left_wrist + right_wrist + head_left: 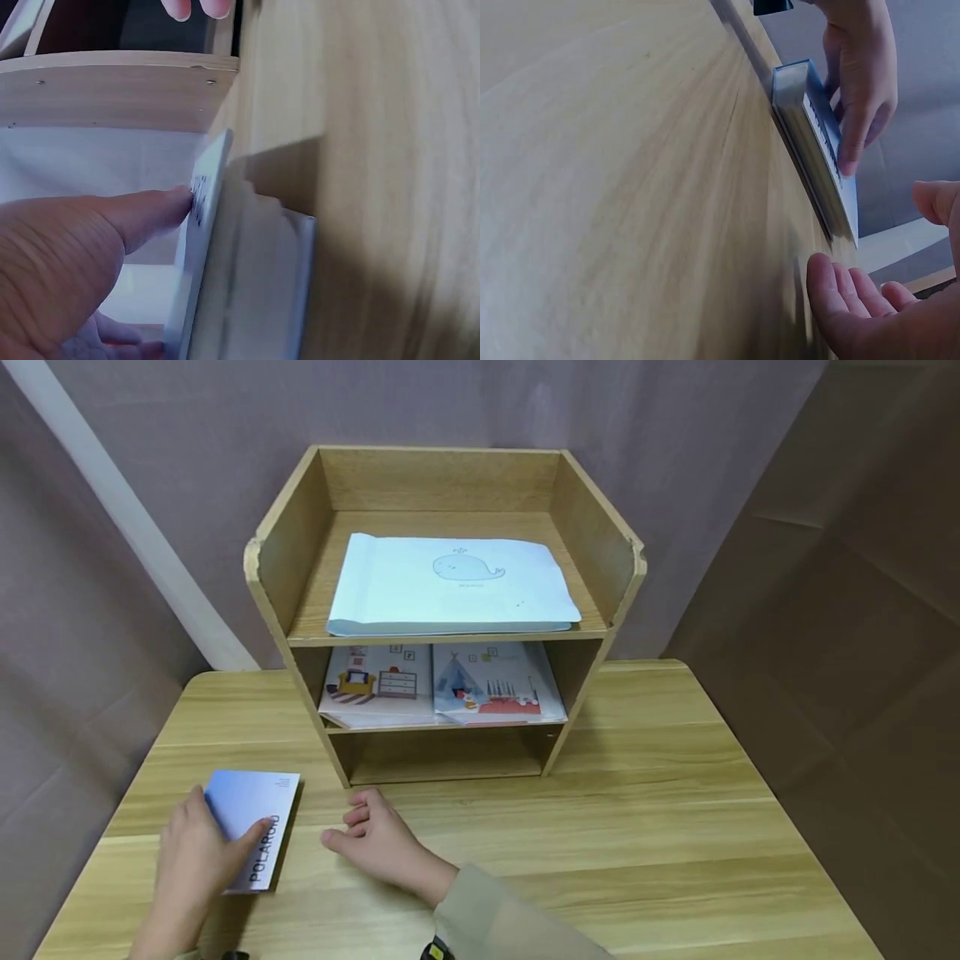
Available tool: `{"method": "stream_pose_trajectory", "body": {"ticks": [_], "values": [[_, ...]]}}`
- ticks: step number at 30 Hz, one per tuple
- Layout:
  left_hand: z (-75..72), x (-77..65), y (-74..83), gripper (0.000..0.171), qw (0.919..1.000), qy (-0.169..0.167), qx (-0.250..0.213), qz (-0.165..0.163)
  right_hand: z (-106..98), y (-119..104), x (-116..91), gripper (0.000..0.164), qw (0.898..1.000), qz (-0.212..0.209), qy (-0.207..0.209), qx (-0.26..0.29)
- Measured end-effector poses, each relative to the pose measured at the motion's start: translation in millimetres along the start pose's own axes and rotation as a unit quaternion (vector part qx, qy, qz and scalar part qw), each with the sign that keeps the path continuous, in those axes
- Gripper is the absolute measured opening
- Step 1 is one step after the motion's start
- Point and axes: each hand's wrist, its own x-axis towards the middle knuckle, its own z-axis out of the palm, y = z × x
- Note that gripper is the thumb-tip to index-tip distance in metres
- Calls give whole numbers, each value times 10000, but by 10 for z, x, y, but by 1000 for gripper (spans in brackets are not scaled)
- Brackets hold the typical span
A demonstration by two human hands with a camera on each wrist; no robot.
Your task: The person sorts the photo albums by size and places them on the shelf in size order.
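Note:
A thick book with a blue-to-white cover lettered POLAROID (258,789) lies near the left side of the table. My left hand (195,852) holds it by its left side, thumb on the cover and fingers at the far edge, partly hidden. In the left wrist view, the thumb touches the cover of the book (202,240), and its page edges show. To the right of the book, my right hand (386,843) is just above the table, fingers loosely bent and holding nothing. The right wrist view shows the palm of this right hand (892,319) beside the book (817,142).
A wooden shelf unit (442,481) stands at the back of the table (637,852). On its top lies a pale blue whale-printed packet or book (450,593). Two illustrated books (378,685) lie side by side on the middle shelf. Grey cloth (450,402) hangs behind.

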Motion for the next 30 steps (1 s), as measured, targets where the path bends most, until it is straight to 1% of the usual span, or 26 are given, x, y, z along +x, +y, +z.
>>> {"method": "stream_pose_trajectory", "body": {"ticks": [4, 7, 9, 11, 13, 17, 19, 26, 30], "values": [[24, 20, -49, 110, 9994, -273, 82, -175, 50, 1, 18, 54, 9999, 109, 57, 75], [21, 36, -74, 107, 9986, -442, 191, -226, 81, -6, 30, 54, 9996, 215, 125, 104], [14, 51, -90, 109, 9974, -607, 272, -290, 106, -7, 41, 54, 9993, 308, 155, 173], [6, 60, -102, 112, 9961, -741, 323, -344, 138, -2, 53, 54, 9984, 404, 170, 345], [-3, 63, -104, 117, 9944, -907, 346, -419, 170, 4, 68, 54, 9965, 521, 161, 640], [-18, 61, -96, 124, 9903, -1240, 341, -530, 219, 2, 99, 53, 9894, 712, 96, 1260], [-24, 58, -88, 125, 9884, -1379, 334, -547, 237, -6, 112, 53, 9849, 790, 48, 1540], [-25, 54, -39, 116, 9861, -1648, 178, -134, 249, -41, 137, 55, 9717, 1069, -38, 2106], [-13, 52, -20, 111, 9838, -1794, 28, -12, 238, -39, 139, 59, 9656, 1161, -84, 2326]]}}
